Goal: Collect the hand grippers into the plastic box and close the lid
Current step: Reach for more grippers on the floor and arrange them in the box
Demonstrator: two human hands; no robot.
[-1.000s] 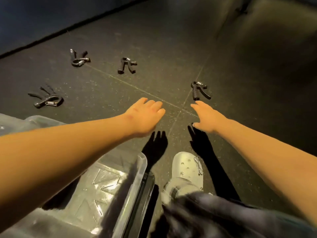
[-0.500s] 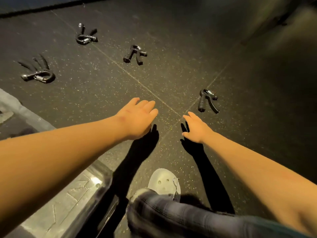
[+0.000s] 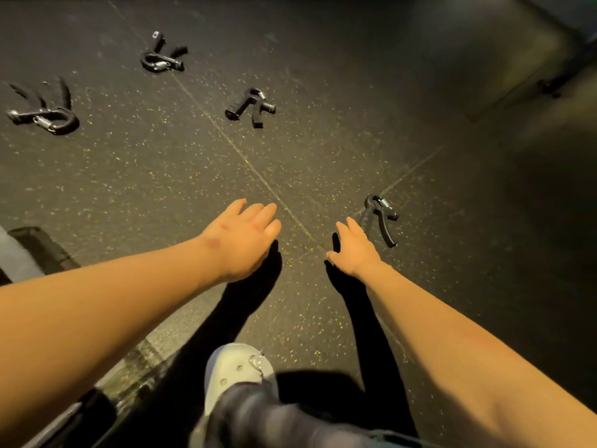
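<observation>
Hand grippers (image 3: 250, 106) scattered on dark speckled floor (image 3: 145, 176), crossing seams (image 3: 258, 174), left hand (image 3: 242, 237) and right hand (image 3: 353, 252) flat-fingered, empty.

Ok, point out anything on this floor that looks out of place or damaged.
Hand grippers lie scattered apart: the nearest gripper by the right hand, the middle gripper, and two tangled-looking heaps, the far cluster and the left cluster. No damage visible.
</observation>
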